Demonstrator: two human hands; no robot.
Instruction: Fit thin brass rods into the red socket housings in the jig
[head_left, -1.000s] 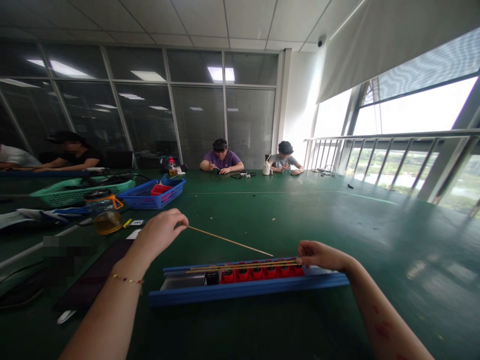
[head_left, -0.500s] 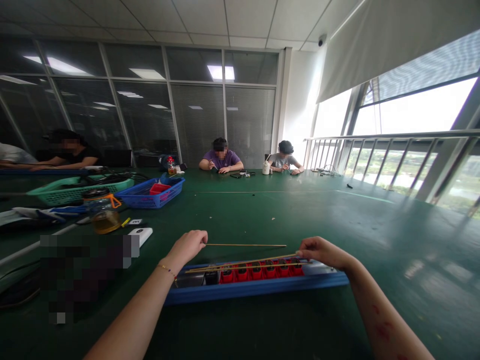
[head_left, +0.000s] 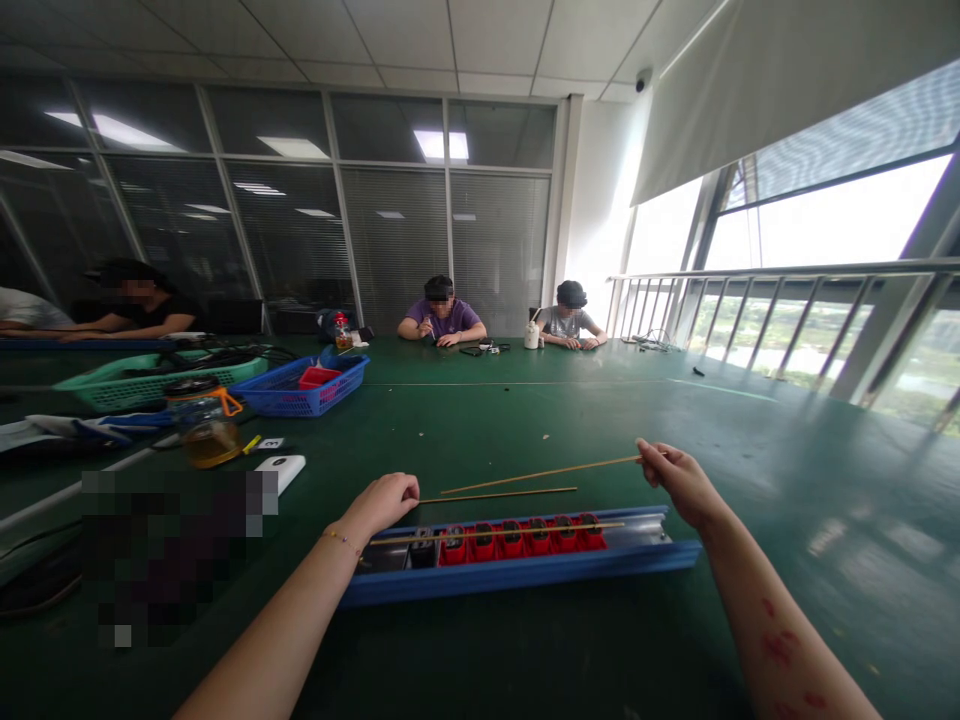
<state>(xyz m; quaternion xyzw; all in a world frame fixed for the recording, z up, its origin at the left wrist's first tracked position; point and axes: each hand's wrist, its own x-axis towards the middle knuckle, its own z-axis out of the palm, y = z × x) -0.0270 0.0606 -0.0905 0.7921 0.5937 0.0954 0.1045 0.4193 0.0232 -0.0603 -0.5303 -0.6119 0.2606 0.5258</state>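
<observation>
Both hands pinch: my left hand has one stick by its left end, my right hand another stick by its right, beyond the far edge of the tray (a third stick lies over its red cups).

Office-like workroom: glass partition, shared green table.
</observation>
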